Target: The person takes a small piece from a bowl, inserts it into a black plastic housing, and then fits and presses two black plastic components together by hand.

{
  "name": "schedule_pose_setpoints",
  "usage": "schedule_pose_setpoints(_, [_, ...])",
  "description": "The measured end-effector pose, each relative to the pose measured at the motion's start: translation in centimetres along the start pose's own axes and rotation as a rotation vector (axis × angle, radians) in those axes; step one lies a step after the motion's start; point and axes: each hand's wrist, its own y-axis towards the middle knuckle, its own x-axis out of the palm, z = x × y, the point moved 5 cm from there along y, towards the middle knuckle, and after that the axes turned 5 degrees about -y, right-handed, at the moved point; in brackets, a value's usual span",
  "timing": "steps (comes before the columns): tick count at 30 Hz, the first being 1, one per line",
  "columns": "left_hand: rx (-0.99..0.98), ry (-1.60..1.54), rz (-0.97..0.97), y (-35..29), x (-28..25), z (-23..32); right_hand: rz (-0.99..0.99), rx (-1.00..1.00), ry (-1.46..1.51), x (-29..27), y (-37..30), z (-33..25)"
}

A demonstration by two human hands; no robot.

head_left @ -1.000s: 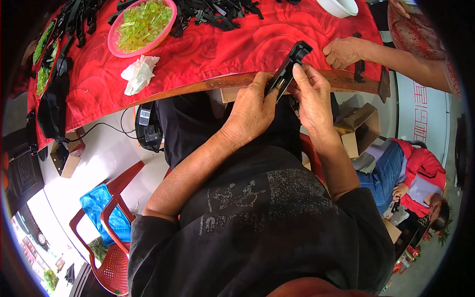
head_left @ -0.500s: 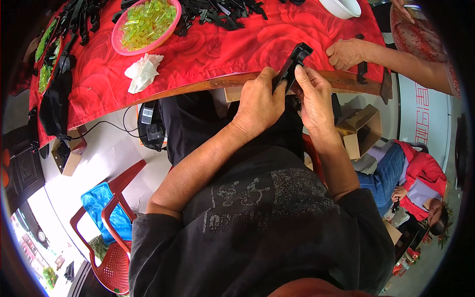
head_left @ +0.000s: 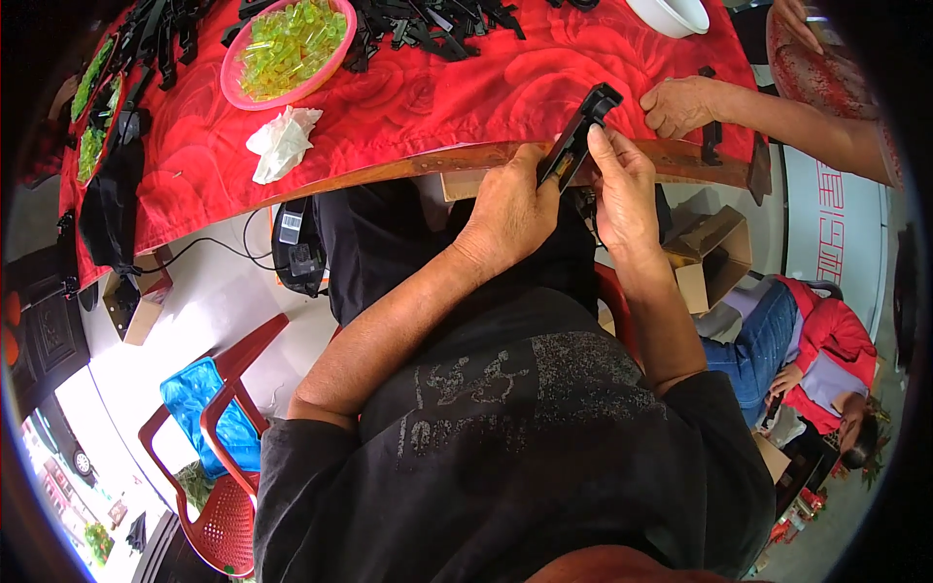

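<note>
A long, narrow black plastic part (head_left: pixel 577 134) with a raised block at its far end is held slantwise over the table's near edge. A small yellowish spot shows in its slot. My left hand (head_left: pixel 507 206) grips the near end, fingers wrapped round it. My right hand (head_left: pixel 627 189) pinches the part's right side with the thumb near the far end; its other fingertips are partly hidden behind. Beyond my left hand stands a pink bowl (head_left: pixel 227 89) full of clear yellow-green tubes (head_left: pixel 289 49). A crumpled white tissue (head_left: pixel 283 144) lies nearer the edge.
Many black parts (head_left: pixel 428 24) lie along the red-covered table's (head_left: pixel 466 107) far side. At the right a co-worker's hand (head_left: pixel 677 107) rests near a black strip (head_left: pixel 711 136). A white bowl (head_left: pixel 673 15) stands at the back. Cardboard box (head_left: pixel 714 253) and red chair (head_left: pixel 222 515) flank me.
The black part has turned slightly and shifted a little right, showing more of its slotted face. My right thumb has moved slightly right along with it.
</note>
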Motion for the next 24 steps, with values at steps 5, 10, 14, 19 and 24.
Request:
schedule_pose_setpoints(5, [0.009,-0.023,0.028,-0.4,0.1,0.6,-0.014,0.024,-0.016,-0.6,0.4,0.2])
schedule_pose_setpoints(10, [0.506,0.138,0.127,-2.9,-0.7,5.0,-0.001,0.061,-0.008,-0.7,0.5,-0.8])
schedule_pose_setpoints(14, [0.333,0.215,-0.016,-3.0,-0.1,4.2,0.04,0.007,-0.031,-0.8,0.6,-1.0])
schedule_pose_setpoints(19, [0.305,0.22,-0.022,-2.8,0.1,4.0,0.043,-0.038,-0.045,-0.8,0.4,-1.3])
schedule_pose_setpoints(24, [0.341,0.2,0.008,-2.5,0.2,3.7,0.028,-0.092,-0.063,-0.3,0.5,-1.6])
